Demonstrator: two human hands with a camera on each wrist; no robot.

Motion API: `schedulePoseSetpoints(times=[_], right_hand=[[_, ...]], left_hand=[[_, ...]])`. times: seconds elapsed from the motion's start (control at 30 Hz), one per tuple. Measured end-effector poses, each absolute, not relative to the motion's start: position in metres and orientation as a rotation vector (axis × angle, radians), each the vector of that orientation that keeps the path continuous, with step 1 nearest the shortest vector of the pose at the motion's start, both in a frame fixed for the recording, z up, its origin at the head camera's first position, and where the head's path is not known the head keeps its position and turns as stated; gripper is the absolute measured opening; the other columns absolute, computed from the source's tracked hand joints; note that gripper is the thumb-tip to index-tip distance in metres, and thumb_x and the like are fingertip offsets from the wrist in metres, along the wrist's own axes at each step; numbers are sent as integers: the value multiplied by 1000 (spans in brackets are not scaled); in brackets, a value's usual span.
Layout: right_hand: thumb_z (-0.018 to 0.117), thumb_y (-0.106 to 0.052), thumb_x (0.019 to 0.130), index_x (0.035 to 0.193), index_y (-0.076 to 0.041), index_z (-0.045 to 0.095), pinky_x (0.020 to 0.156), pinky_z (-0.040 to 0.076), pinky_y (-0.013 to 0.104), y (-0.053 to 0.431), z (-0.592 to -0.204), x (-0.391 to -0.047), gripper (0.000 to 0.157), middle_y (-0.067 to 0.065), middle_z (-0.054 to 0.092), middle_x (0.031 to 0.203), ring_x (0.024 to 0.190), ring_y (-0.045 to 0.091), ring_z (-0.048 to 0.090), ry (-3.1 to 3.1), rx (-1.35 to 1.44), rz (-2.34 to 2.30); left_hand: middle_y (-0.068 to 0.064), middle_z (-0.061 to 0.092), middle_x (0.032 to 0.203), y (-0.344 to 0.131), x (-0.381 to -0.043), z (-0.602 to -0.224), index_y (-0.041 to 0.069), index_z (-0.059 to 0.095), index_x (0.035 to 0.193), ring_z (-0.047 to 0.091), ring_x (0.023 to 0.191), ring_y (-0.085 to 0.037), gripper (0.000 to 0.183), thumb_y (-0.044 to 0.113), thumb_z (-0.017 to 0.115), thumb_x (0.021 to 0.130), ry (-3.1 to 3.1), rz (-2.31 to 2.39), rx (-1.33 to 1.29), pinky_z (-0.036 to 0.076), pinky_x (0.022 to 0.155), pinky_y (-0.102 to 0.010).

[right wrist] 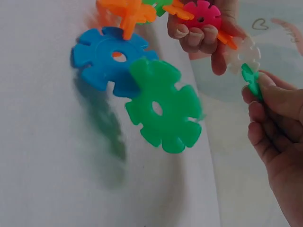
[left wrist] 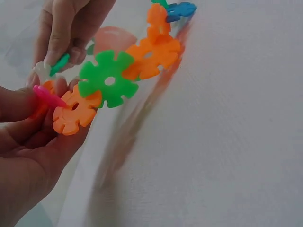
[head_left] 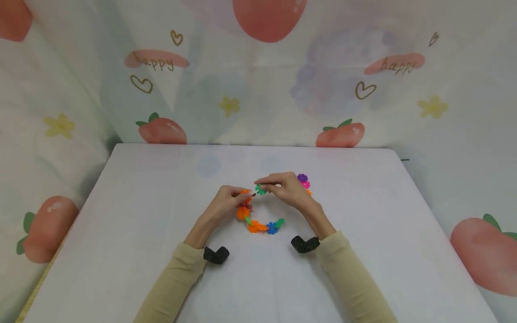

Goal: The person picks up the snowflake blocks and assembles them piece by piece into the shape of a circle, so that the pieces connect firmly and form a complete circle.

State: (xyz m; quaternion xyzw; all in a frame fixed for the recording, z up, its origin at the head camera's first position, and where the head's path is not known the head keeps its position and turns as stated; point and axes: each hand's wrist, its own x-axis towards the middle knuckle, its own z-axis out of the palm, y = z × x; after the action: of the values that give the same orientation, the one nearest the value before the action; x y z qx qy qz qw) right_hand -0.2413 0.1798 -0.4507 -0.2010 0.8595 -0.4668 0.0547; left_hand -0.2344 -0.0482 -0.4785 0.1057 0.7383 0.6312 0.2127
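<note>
A curved chain of slotted plastic snowflake discs hangs from my left hand (head_left: 226,202), whose thumb and fingers grip it near one end around a pink disc (right wrist: 202,15). Beyond the fingers, a whitish translucent disc (right wrist: 244,54) forms that end. My right hand (head_left: 288,188) pinches a green disc (right wrist: 252,81) edge-on, its slotted rim right at the whitish disc. The rest of the chain curves toward me through orange discs (left wrist: 154,54) and a bright green disc (left wrist: 108,79). A blue disc (right wrist: 104,52) and another green disc (right wrist: 168,106) make up its other end, low over the table.
Just past my right hand, a purple disc (head_left: 302,178) lies with a pink and an orange one, partly hidden by the hand. Black wrist cameras (head_left: 216,255) sit at both cuffs. The white tabletop (head_left: 121,251) ends at a printed cloth backdrop (head_left: 258,89).
</note>
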Motion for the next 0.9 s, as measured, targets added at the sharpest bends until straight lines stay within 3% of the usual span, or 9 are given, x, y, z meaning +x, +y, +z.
schedulePoseSetpoints(times=[0.17, 0.4, 0.63, 0.9], right_hand=[[69, -17, 100, 129, -11, 72, 79, 57, 32, 191, -449, -239, 31, 10, 78, 100, 89, 35, 71, 2706, -570, -1416], [70, -18, 99, 116, -7, 77, 77, 55, 23, 228, -454, -228, 21, 4, 78, 105, 90, 24, 70, 2824, -463, -1310], [74, -12, 94, 108, -6, 76, 81, 53, 33, 261, -464, -216, 16, 6, 73, 98, 89, 21, 61, 2875, -374, -1002], [81, -11, 88, 110, 1, 74, 77, 51, 34, 277, -468, -211, 26, 10, 67, 95, 86, 23, 57, 2846, -361, -836]], left_hand=[[-19, 72, 104, -56, -238, -476, -5, 62, 130, 76, 94, -23, 34, 19, 58, 106, 2009, 1796, 259, 57, 98, -37], [-19, 72, 108, -76, -242, -476, 8, 47, 151, 72, 101, -24, 47, 19, 57, 107, 2038, 1776, 271, 55, 103, -43], [-15, 73, 118, -81, -244, -472, 3, 63, 133, 67, 106, -21, 36, 25, 62, 104, 2134, 1700, 266, 53, 98, -32], [-19, 71, 123, -78, -244, -474, 5, 59, 140, 72, 103, -26, 40, 22, 61, 104, 2107, 1746, 288, 57, 96, -30]])
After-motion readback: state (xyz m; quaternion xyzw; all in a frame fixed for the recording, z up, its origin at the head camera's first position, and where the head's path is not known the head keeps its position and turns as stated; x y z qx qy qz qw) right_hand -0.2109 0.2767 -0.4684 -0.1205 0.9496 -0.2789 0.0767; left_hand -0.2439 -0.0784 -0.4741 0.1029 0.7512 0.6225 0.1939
